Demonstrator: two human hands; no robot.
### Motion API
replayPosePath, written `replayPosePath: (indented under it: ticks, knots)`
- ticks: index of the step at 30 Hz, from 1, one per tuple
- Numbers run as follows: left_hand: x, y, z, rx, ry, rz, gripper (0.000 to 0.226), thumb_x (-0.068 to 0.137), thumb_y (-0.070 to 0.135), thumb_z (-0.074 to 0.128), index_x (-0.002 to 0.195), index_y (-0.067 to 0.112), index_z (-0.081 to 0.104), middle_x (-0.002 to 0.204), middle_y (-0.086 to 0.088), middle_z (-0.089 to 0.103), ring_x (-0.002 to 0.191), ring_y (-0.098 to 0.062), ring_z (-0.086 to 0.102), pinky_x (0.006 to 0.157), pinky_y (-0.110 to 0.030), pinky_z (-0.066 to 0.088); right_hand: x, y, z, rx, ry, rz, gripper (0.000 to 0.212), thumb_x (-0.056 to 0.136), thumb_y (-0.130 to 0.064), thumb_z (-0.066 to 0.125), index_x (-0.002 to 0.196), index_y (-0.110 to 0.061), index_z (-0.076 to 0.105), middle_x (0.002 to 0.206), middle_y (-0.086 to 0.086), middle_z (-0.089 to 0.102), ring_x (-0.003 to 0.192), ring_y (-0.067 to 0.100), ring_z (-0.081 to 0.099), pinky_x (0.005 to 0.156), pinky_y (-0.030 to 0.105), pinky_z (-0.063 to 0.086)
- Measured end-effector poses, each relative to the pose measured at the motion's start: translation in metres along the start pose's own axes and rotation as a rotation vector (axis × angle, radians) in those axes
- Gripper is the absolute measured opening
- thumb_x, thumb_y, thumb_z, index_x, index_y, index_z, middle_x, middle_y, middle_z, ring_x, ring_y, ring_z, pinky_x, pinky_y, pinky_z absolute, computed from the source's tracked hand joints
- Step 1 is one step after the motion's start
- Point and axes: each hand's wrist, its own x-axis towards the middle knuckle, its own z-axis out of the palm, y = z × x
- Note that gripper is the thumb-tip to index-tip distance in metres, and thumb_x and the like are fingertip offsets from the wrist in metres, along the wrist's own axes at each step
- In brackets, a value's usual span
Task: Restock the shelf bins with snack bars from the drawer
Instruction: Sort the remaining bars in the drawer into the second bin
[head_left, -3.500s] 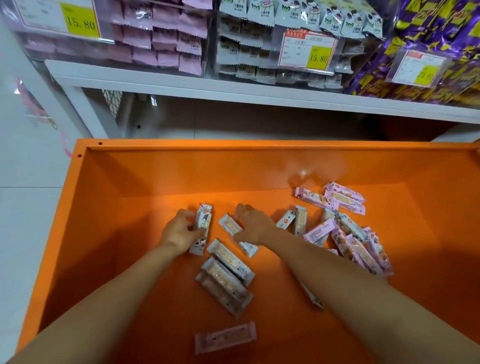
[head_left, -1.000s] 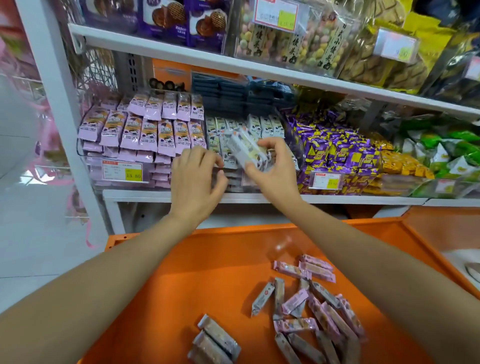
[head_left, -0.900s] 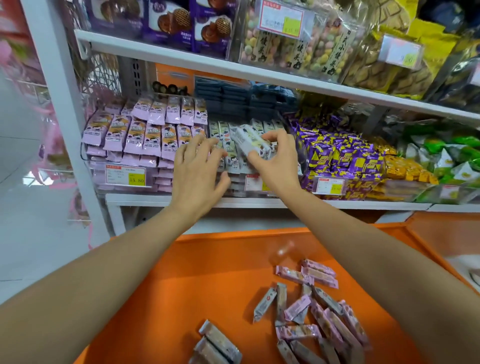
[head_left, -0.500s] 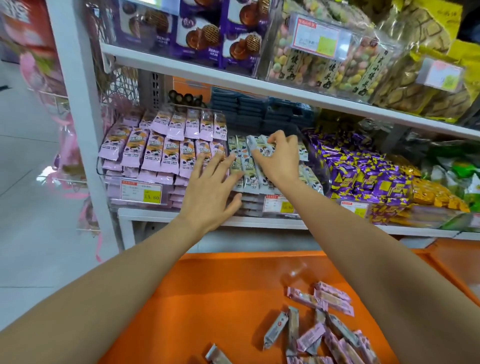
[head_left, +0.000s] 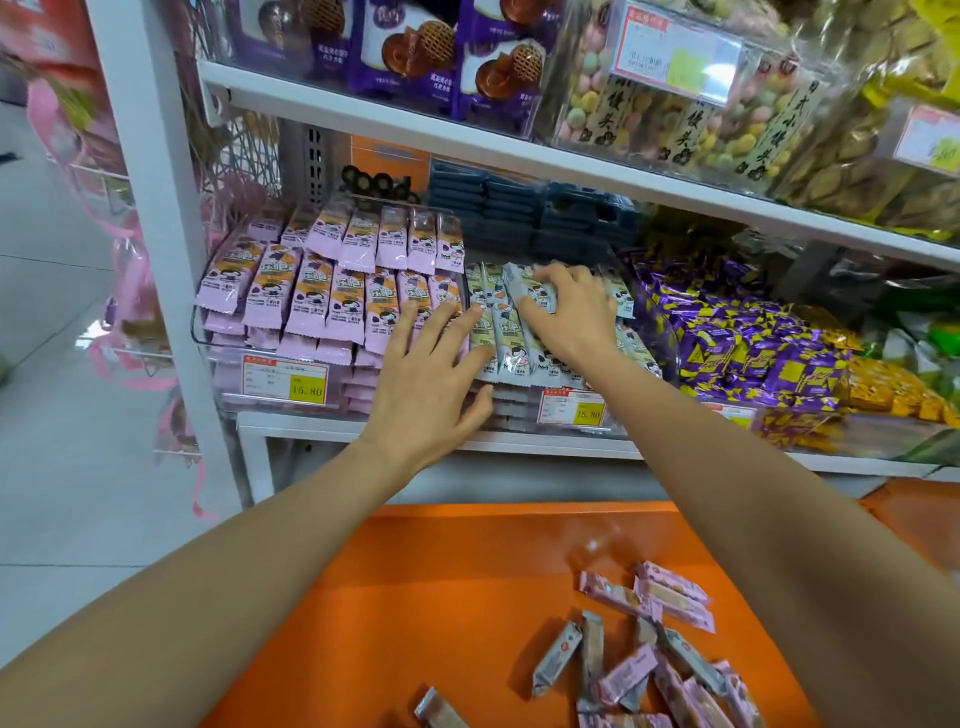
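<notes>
Both my hands are up at the shelf (head_left: 545, 448), over the middle bin (head_left: 668, 338). My left hand (head_left: 426, 379) is open, with the fingers straight and spread wide. Its fingertips lie on the green bars (head_left: 506, 338) at the left side of that bin, and it holds nothing.

My right hand (head_left: 571, 317) is farther in and a bit to the right, on top of the same pile. Its fingers bend down over one green bar that sits tilted at the far end of the pile. I cannot tell if the hand grips that bar or only presses on it.

The green bars lie side by side in rows and fill the middle bin. Just to the left is the left bin (head_left: 228, 387), full of pink bars (head_left: 332, 291) in neat rows, with a yellow price tag (head_left: 306, 387) on its front. A second price tag (head_left: 576, 413) sits on the front of the middle bin. To the right is a heap of purple and yellow sweets (head_left: 753, 348). Dark blue packs (head_left: 498, 208) are stacked at the far back.

Near me, below the shelf, the orange drawer (head_left: 441, 582) is open. Loose bars (head_left: 639, 670), pink and grey, lie jumbled in its right part, some on top of others
</notes>
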Motion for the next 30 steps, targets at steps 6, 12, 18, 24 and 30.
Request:
replayPosePath:
  ticks: [6, 12, 18, 24, 30]
  knots:
    - [0.0, 0.001, 0.0, 0.013, -0.012, -0.002, 0.041, 0.09, 0.04, 0.045, 0.117, 0.018, 0.066, 0.143, -0.01, 0.051, 0.138, -0.032, 0.039, 0.116, -0.057, 0.018, 0.007, 0.002, 0.004, -0.109, -0.047, 0.041, 0.054, 0.092, -0.059, 0.052, 0.138, -0.031, 0.05, 0.143, 0.005, 0.044, 0.136, 0.028, 0.032, 0.11, 0.043, 0.022]
    - [0.0, 0.003, -0.003, 0.032, -0.034, 0.005, 0.042, 0.09, 0.04, 0.044, 0.118, 0.017, 0.065, 0.146, -0.011, 0.048, 0.141, -0.032, 0.035, 0.118, -0.057, 0.014, 0.006, 0.008, 0.003, -0.071, -0.102, 0.016, 0.057, 0.094, -0.056, 0.049, 0.144, -0.029, 0.046, 0.151, 0.004, 0.039, 0.14, 0.028, 0.024, 0.113, 0.044, 0.017]
    - [-0.015, 0.017, -0.004, 0.012, 0.068, 0.022, 0.037, 0.086, 0.033, 0.049, 0.116, 0.015, 0.062, 0.141, -0.012, 0.049, 0.135, -0.031, 0.034, 0.112, -0.053, 0.022, -0.027, 0.006, -0.008, 0.302, 0.135, -0.236, 0.029, 0.095, -0.031, 0.058, 0.12, -0.018, 0.063, 0.116, -0.002, 0.058, 0.11, 0.016, 0.05, 0.1, 0.039, 0.039]
    - [-0.064, 0.03, 0.004, -0.053, 0.12, 0.16, 0.019, 0.079, 0.024, 0.051, 0.093, 0.014, 0.06, 0.104, -0.008, 0.059, 0.101, -0.028, 0.047, 0.09, -0.042, 0.031, -0.09, -0.01, -0.012, 0.52, 0.163, -0.384, 0.015, 0.09, -0.01, 0.056, 0.101, -0.012, 0.066, 0.089, 0.0, 0.059, 0.071, 0.012, 0.051, 0.068, 0.02, 0.04]
    - [-0.139, 0.032, 0.03, -0.189, -0.371, 0.315, 0.019, 0.078, 0.034, 0.05, 0.086, 0.02, 0.06, 0.088, -0.002, 0.055, 0.083, -0.024, 0.052, 0.074, -0.036, 0.036, -0.174, 0.001, 0.035, 0.562, -0.039, -0.347, 0.011, 0.088, -0.011, 0.059, 0.096, -0.01, 0.066, 0.079, 0.001, 0.059, 0.065, 0.013, 0.049, 0.062, 0.026, 0.043]
